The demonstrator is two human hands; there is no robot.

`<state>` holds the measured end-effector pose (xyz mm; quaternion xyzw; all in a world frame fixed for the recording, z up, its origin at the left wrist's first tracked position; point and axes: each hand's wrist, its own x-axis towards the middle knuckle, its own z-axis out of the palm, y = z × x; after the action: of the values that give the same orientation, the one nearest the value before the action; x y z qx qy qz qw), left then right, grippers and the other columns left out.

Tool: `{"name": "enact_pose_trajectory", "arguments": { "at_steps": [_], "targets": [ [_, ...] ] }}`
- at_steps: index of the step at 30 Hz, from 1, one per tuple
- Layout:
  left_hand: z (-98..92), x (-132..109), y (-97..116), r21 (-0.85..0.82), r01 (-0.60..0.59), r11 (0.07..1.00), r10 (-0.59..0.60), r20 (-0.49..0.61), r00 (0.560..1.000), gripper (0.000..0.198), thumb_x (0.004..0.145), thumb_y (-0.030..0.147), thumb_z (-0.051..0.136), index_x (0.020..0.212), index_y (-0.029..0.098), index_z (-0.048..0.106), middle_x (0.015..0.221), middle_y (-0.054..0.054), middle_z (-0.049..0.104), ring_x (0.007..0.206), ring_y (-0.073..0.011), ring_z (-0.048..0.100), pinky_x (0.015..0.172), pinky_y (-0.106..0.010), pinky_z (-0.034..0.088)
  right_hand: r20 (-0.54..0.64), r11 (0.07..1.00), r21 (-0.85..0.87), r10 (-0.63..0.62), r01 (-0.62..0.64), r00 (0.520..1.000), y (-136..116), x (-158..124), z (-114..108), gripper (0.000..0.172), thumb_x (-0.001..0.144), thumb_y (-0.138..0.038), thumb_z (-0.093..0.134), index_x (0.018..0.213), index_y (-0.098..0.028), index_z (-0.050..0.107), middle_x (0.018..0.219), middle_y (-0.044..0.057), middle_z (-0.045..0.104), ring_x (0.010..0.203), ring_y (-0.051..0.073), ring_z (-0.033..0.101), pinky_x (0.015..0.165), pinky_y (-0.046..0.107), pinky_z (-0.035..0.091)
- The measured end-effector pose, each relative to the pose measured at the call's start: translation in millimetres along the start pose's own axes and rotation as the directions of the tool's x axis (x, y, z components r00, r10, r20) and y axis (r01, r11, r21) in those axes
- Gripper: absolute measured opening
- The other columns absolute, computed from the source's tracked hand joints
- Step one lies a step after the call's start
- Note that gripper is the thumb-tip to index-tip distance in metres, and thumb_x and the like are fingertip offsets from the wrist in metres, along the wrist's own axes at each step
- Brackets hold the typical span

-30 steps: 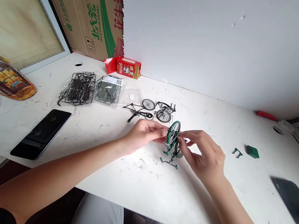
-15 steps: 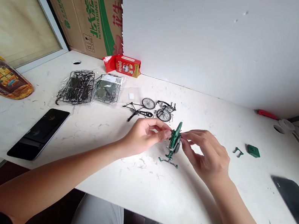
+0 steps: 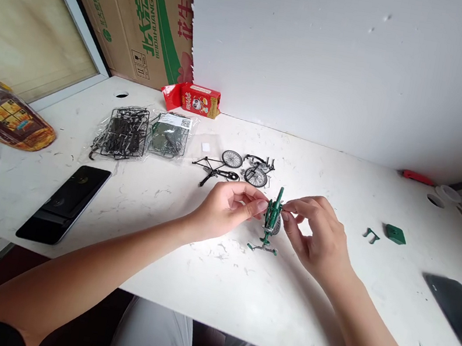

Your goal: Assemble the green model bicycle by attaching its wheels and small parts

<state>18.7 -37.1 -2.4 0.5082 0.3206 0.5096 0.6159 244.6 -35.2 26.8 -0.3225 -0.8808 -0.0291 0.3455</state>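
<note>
Between my hands is a green model bicycle [image 3: 272,218], its grey handlebar with green grips pointing toward me and a black spoked wheel partly showing on its right side. My left hand [image 3: 225,207] pinches it from the left with thumb and fingertips. From the right, the thumb and fingers of my right hand [image 3: 321,232] close on its other side; whether they hold a separate small part there is too small to tell. Just beyond my left hand lie black bicycle frame parts [image 3: 214,170] and spoked wheels [image 3: 256,176].
Bagged black sprues [image 3: 122,132], a bagged green sheet [image 3: 169,135] and a red box [image 3: 201,101] lie toward the back. A phone [image 3: 64,204] and a bottle [image 3: 6,112] are at left. Green pieces [image 3: 395,234] and a black flat object [image 3: 458,314] lie at right.
The bicycle has turned slightly between my fingers and stands a little straighter to the camera. Both hands keep their pinch; the whole view has shifted slightly.
</note>
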Motion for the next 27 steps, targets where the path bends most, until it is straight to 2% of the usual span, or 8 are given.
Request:
{"name": "enact_pose_trajectory", "arguments": {
  "at_steps": [6,11,27],
  "targets": [
    [-0.1,-2.1,1.7,0.115,-0.067,0.991,0.069,-0.013,0.998,0.034,0.09,0.046,0.079,0.104,0.014,0.076,0.098,-0.011,0.078,0.083,-0.0182,0.073,0.072,-0.029,0.056,0.034,0.998,0.031,0.052,-0.053,0.998,-3.4,-0.8,1.1,0.023,0.099,-0.01,0.061,0.116,-0.024,0.052,0.094,0.006,0.066,0.081,0.019,0.059,0.063,0.031,0.049],
    [1.0,-4.2,4.0,0.203,-0.102,0.974,0.11,-0.027,0.994,0.031,0.093,0.045,0.077,0.104,0.016,0.077,0.099,-0.011,0.078,0.089,-0.0195,0.073,0.078,-0.031,0.056,-0.007,0.999,-0.026,0.038,-0.038,0.999,-5.0,-1.5,1.7,0.025,0.097,-0.01,0.063,0.115,-0.024,0.053,0.09,0.004,0.067,0.078,0.019,0.061,0.059,0.03,0.046],
    [1.7,-7.0,4.3,0.269,-0.151,0.951,0.167,-0.037,0.985,0.026,0.097,0.043,0.072,0.103,0.017,0.071,0.095,-0.008,0.075,0.086,-0.0181,0.072,0.078,-0.03,0.055,-0.019,0.998,0.002,0.068,-0.068,0.998,-7.5,-1.4,3.6,0.019,0.101,-0.011,0.061,0.113,-0.024,0.054,0.086,0.004,0.064,0.073,0.016,0.058,0.058,0.028,0.045]
  ]
}}
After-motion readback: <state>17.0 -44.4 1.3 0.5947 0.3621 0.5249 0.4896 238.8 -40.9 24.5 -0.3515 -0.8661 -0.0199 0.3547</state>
